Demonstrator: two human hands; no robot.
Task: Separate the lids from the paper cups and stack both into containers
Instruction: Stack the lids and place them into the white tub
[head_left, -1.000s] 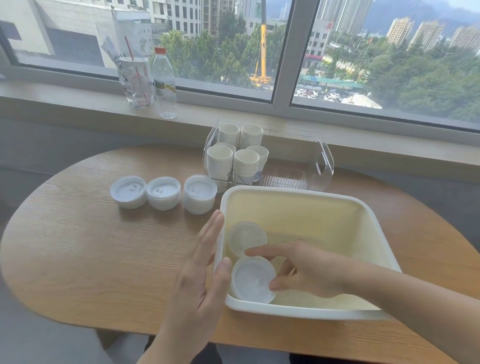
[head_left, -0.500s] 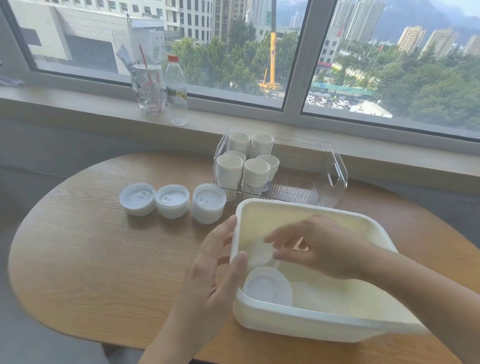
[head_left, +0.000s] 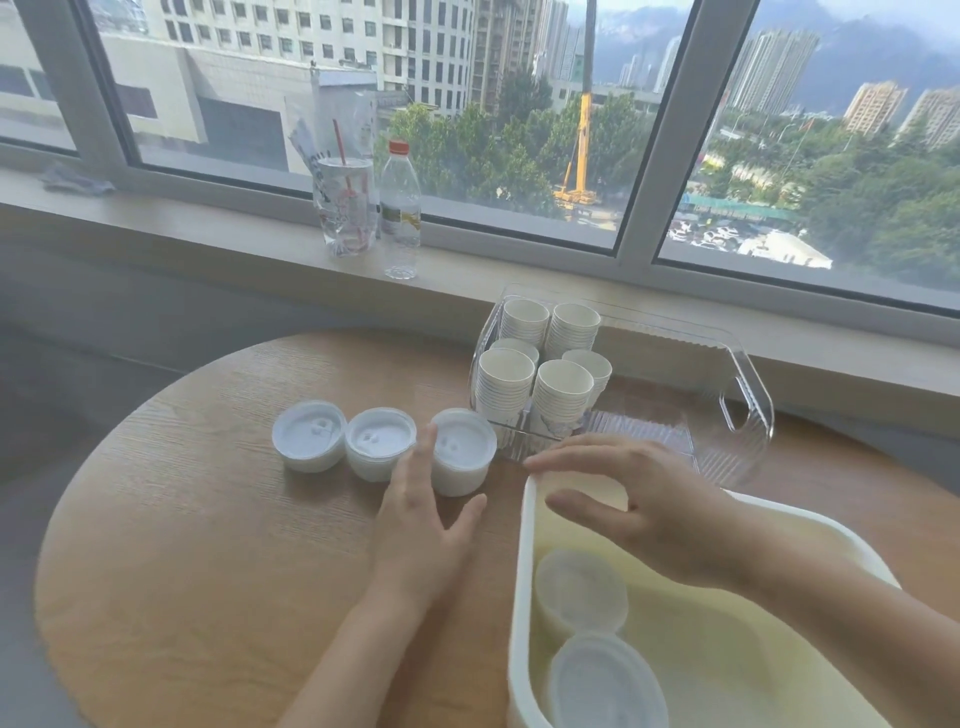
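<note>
Three stacks of white lids stand in a row on the wooden table: left (head_left: 309, 441), middle (head_left: 381, 442) and right (head_left: 462, 451). My left hand (head_left: 423, 519) reaches flat toward the right stack, fingertips near its left side, holding nothing. My right hand (head_left: 631, 501) hovers open over the far left corner of the white bin (head_left: 519, 597), empty. Two lid stacks, one (head_left: 581, 592) and another (head_left: 605, 686), sit inside the bin's left end. Several stacks of paper cups (head_left: 540, 364) fill the left part of the clear container (head_left: 737, 415).
A plastic cup with a red straw (head_left: 345, 205) and a water bottle (head_left: 400, 208) stand on the window sill beyond the table. The table's round edge curves at the left and near side.
Both hands have left the bin's left end. My left hand moved up toward the right lid stack on the table. My right hand lifted out over the bin's far corner.
</note>
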